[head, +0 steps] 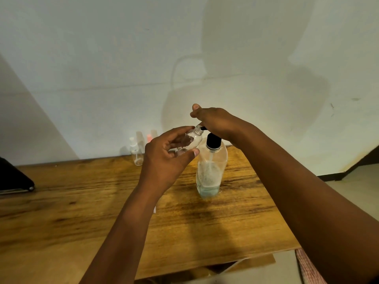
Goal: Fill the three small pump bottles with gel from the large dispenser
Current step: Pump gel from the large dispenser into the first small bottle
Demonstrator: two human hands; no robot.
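We hold one small clear bottle (190,141), uncapped, in the left hand (167,158): fingers and thumb curled round its body, which is tilted so the long axis runs up and to the right, open neck against the black spout (203,128) of the large dispenser (211,171). Right hand (215,121) lies over the pump head, palm down and fingers bent across it; pump head itself hidden beneath, so we cannot tell how far it is depressed. Dispenser stands upright on the wooden table (82,201), just right of the held bottle, with a low layer of bluish gel at the bottom. Held bottle looks only partly filled, judging by the cloudy interior. Neck-to-spout alignment is what the next press depends on; left hand governs it. A second small pump bottle (136,151), capped, stands well behind by the wall; a pink-topped item (149,137) beside it is too blurred to identify
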